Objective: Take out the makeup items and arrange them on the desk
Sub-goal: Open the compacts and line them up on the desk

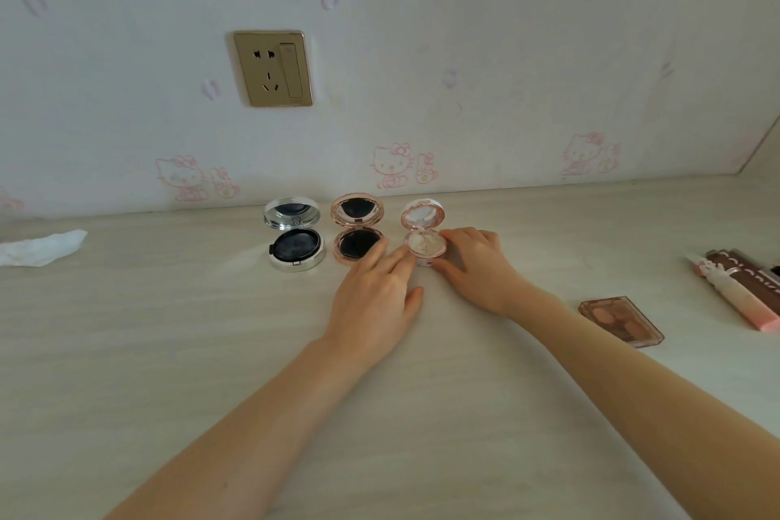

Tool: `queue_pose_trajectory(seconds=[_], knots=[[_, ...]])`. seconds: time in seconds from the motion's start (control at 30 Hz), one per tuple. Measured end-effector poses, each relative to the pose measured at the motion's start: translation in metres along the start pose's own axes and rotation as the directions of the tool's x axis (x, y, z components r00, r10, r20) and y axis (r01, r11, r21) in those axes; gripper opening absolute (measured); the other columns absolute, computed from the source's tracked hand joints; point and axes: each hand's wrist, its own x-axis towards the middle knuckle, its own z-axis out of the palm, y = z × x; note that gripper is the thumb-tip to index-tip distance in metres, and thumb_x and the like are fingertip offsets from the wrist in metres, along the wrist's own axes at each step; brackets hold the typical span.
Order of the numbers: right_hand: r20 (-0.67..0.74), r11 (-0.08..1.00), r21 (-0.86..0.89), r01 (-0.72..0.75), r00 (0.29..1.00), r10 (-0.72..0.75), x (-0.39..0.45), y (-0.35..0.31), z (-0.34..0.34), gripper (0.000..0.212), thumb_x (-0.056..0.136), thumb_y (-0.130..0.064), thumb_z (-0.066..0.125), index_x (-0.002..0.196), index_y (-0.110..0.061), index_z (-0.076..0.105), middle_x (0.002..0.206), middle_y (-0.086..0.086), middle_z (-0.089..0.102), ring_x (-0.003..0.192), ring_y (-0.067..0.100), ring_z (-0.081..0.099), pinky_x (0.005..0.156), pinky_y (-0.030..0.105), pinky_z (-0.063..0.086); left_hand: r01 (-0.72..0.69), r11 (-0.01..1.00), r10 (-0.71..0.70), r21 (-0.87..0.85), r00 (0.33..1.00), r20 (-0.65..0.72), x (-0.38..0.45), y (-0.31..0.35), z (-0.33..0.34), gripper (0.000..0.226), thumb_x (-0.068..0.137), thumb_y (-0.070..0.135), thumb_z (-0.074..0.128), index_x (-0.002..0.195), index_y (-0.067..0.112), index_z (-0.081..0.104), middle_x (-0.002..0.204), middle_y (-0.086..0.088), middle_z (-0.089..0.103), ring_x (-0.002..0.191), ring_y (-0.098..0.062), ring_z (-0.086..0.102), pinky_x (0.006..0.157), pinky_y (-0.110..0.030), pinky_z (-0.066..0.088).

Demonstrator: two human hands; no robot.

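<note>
Both hands meet at the small pink compact (423, 233): left hand (375, 296) spread flat, fingertips touching; right hand (472, 262) seemingly gripping its half-hidden base.

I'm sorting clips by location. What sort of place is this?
Probably a bedroom or dorm vanity desk: cartoon-cat wallpaper with a wall socket above a pale wood-grain desk, where three open compacts stand in a row.
</note>
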Motion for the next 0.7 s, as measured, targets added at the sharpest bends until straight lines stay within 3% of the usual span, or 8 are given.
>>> queue_pose_trajectory(seconds=[0.53, 0.7], knots=[[0.055, 0.998, -0.058, 0.003, 0.998, 0.001, 0.014, -0.007, 0.000, 0.043, 0.097, -0.031, 0.049, 0.133, -0.008, 0.046, 0.132, 0.011, 0.050, 0.128, 0.025, 0.040, 0.109, 0.030, 0.018, 0.026, 0.999, -0.027, 0.040, 0.999, 0.036, 0.013, -0.005, 0.004, 0.059, 0.095, 0.045, 0.040, 0.146, 0.014, 0.035, 0.149, 0.002, 0.035, 0.142, -0.021, 0.021, 0.115, -0.033, 0.022], [0.046, 0.994, -0.100, -0.041, 0.998, 0.045, 0.004, -0.011, -0.003, 0.055, 0.099, -0.031, 0.045, 0.143, -0.001, 0.031, 0.141, 0.013, 0.044, 0.134, 0.029, 0.030, 0.111, 0.029, 0.017, 0.018, 0.999, -0.018, 0.028, 1.000, 0.023, 0.013, -0.005, 0.003, 0.056, 0.096, 0.043, 0.041, 0.144, 0.014, 0.037, 0.149, 0.001, 0.036, 0.141, -0.020, 0.022, 0.115, -0.032, 0.023]])
